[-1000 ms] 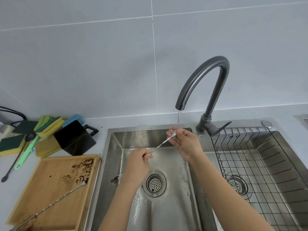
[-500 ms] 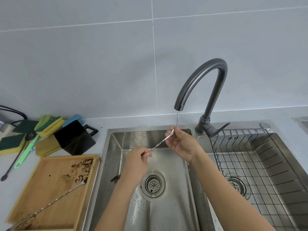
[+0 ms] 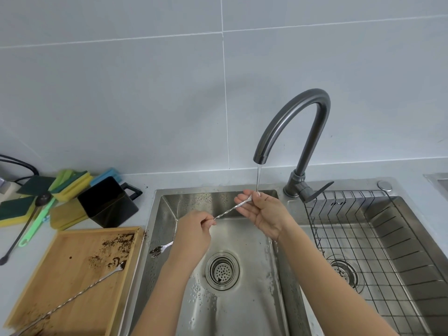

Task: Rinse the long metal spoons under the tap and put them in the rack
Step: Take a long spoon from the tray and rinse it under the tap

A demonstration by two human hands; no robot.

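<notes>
Rinsing 1 long spoon over the sink, the rack waiting alongside.

We work over the sink [image 3: 242, 318] so runoff goes down the drain, with the wire rack [image 3: 363, 238] in the right basin for wet spoons. The tap [image 3: 294, 122] runs a thin stream onto the spoon [image 3: 231, 209]: our left hand [image 3: 194, 232] is closed on its twisted stem, our right hand [image 3: 263, 210] pinches its upper end under the water. A second spoon [image 3: 72, 300] lies on the soiled wooden tray [image 3: 70, 241], unrinsed.

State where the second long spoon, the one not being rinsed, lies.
In the head view, lower left: the second long spoon lies diagonally on the wooden tray, left of the sink.
</notes>
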